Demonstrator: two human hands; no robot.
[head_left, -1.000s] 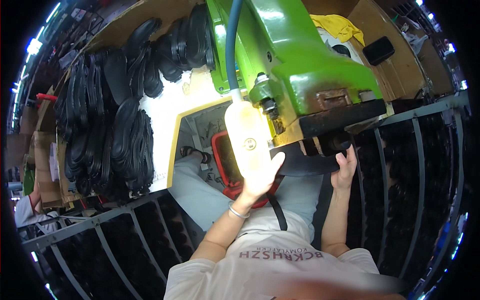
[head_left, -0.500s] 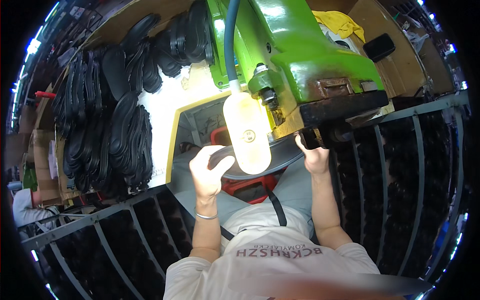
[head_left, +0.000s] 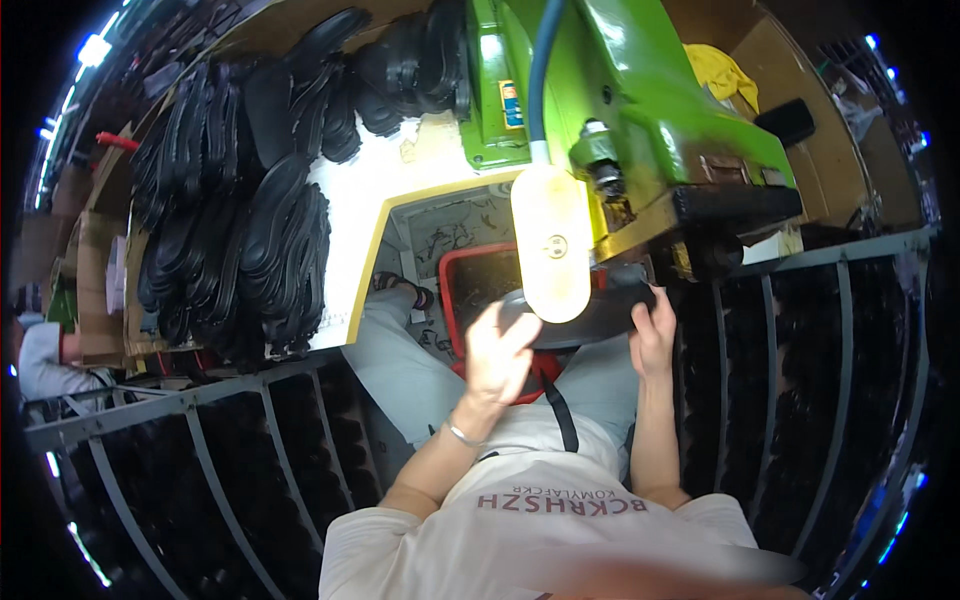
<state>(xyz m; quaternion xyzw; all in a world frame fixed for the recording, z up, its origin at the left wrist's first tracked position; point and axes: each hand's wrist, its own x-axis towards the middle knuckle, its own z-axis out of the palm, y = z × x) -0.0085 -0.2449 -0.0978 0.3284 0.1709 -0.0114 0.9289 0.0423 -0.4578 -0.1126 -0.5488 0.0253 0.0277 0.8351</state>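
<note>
A black shoe sole (head_left: 600, 318) is stretched between my two hands, just on my side of a green machine (head_left: 650, 130). My left hand (head_left: 500, 358), slightly blurred, is closed on its left end with the thumb on top. At the other end, my right hand (head_left: 652, 335) grips the sole between thumb and fingers. A bright oval lamp (head_left: 555, 245) on a blue-grey flexible neck hangs over the sole and hides part of it. To the right of the lamp is the machine's dark working head (head_left: 715, 225), with a gap between it and the sole.
Several stacks of black soles (head_left: 285, 245) cover the white, yellow-edged table (head_left: 370, 190) at the left. Below the machine sits a red bin (head_left: 450, 305) between my legs. Slatted metal racks (head_left: 235, 455) flank me. A yellow cloth (head_left: 722, 75) lies in a cardboard box (head_left: 840, 150).
Both hands have drawn the sole away from the machine's head, toward my body. The view has shifted, so the machine appears farther right and more of the red bin shows.
</note>
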